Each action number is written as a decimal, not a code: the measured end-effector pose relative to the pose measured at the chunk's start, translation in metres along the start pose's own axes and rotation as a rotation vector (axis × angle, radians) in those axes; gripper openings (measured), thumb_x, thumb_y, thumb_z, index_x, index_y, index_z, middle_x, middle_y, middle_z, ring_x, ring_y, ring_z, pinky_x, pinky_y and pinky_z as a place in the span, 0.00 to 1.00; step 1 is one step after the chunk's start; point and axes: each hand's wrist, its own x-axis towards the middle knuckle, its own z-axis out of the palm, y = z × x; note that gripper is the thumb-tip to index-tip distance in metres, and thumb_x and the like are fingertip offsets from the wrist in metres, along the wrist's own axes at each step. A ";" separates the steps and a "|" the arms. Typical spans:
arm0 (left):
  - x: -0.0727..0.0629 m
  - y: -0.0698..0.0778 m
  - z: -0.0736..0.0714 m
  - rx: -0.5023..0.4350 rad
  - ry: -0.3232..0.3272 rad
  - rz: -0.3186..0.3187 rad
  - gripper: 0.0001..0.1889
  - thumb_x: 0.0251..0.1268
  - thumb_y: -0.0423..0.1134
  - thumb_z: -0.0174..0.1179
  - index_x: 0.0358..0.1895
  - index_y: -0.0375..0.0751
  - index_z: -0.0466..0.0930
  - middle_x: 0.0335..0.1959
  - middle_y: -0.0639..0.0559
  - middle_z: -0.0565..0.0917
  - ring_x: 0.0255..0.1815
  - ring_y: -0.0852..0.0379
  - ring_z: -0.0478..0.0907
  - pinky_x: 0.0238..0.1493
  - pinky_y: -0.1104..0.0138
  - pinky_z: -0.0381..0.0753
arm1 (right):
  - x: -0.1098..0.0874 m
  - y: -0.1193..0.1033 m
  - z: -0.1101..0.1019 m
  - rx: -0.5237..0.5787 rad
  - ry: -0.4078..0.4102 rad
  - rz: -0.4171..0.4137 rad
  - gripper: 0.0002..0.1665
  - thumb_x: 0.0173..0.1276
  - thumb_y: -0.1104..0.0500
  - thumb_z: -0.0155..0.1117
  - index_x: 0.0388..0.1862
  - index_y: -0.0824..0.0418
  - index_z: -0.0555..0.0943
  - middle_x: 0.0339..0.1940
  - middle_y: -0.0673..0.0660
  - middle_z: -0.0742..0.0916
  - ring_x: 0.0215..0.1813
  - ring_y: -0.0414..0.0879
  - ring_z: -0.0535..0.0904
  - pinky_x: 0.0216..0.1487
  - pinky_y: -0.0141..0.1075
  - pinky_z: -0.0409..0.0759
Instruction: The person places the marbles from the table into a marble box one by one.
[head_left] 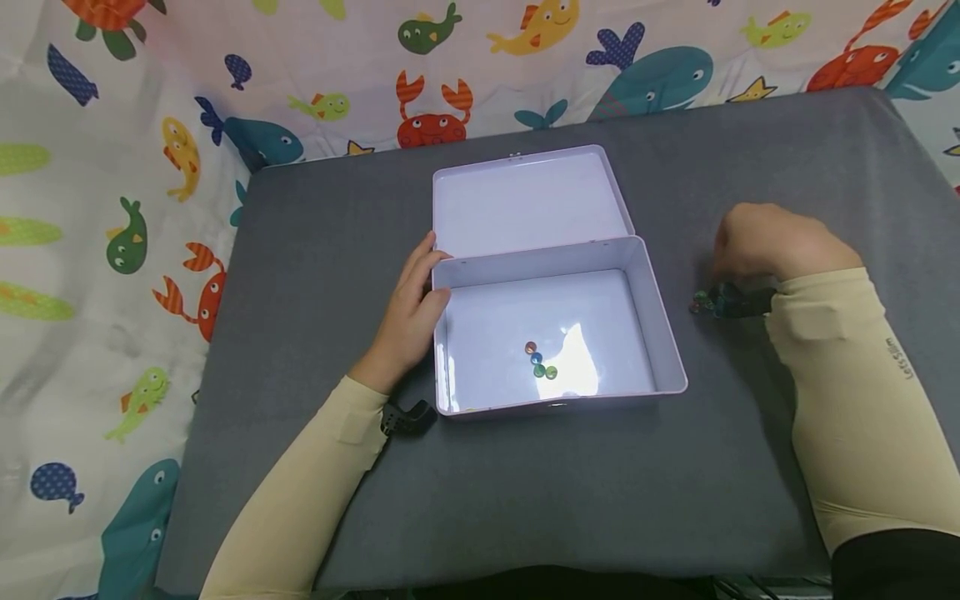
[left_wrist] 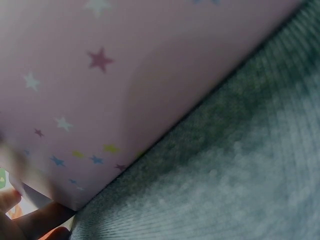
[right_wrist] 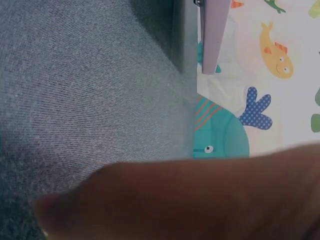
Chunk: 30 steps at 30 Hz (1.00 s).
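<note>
A pale lilac metal box (head_left: pixel 667 333) stands on the table with its hinged lid (head_left: pixel 532 204) thrown back. Inside lie several small glass marbles (head_left: pixel 551 372), orange, blue and green. My left hand (head_left: pixel 405 321) grips the box's left wall at the back corner, thumb over the rim. In the left wrist view, its fingers (left_wrist: pixel 42 220) reach round the corner of the star-printed side. To the right of the box, my right hand (head_left: pixel 780 242) is low over the table, fingers pointing down. Several more marbles (head_left: pixel 701 302) lie beside it. Its fingertips are hidden in the head view.
A grey cloth (head_left: pixel 570 500) covers the table. Behind and to the left hangs a curtain (head_left: pixel 360 50) printed with sea animals. Black wrist straps (head_left: pixel 407 419) are on both arms.
</note>
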 end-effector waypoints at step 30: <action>0.000 -0.002 0.002 0.003 0.001 0.001 0.22 0.72 0.40 0.44 0.65 0.43 0.74 0.87 0.54 0.50 0.86 0.52 0.47 0.80 0.40 0.52 | -0.012 -0.024 -0.009 0.153 0.457 0.043 0.20 0.69 0.55 0.68 0.48 0.71 0.88 0.45 0.73 0.88 0.38 0.63 0.82 0.25 0.46 0.75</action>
